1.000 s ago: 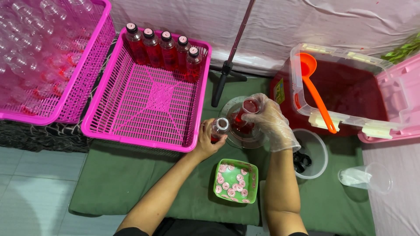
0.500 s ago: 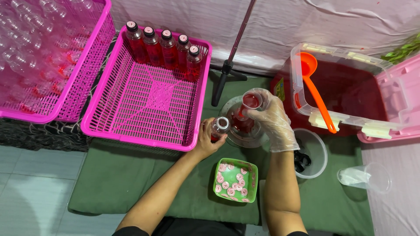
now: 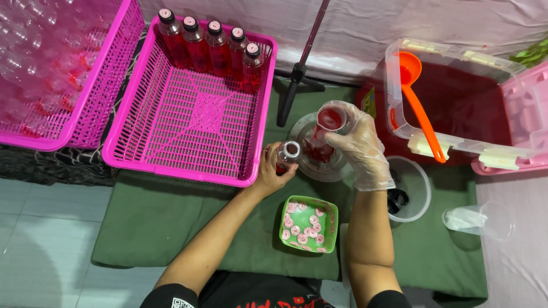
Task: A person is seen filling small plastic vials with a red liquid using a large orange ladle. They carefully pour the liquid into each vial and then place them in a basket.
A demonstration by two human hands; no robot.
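Observation:
My left hand (image 3: 273,174) grips a small clear bottle (image 3: 287,154) with its open mouth facing up; it holds some red liquid. My right hand (image 3: 358,147), in a clear plastic glove, holds a clear cup of red liquid (image 3: 330,121) tilted over a clear round funnel-like dish (image 3: 319,154) right beside the bottle. A green square bowl (image 3: 309,224) with several pink-and-white caps sits on the green mat (image 3: 171,228) between my forearms. Several capped bottles of red liquid (image 3: 209,45) stand along the far wall of the pink basket (image 3: 188,122).
A second pink basket (image 3: 63,74) of empty clear bottles is at the left. A clear tub of red liquid (image 3: 456,97) with an orange ladle (image 3: 419,102) stands at the right, a pink lid (image 3: 522,122) beside it. A tripod leg (image 3: 299,68), white bowl (image 3: 408,191) and plastic cup (image 3: 491,219) lie nearby.
My right hand has shifted slightly and the cup has tipped a little more over the dish. The left hand and its bottle stay in place.

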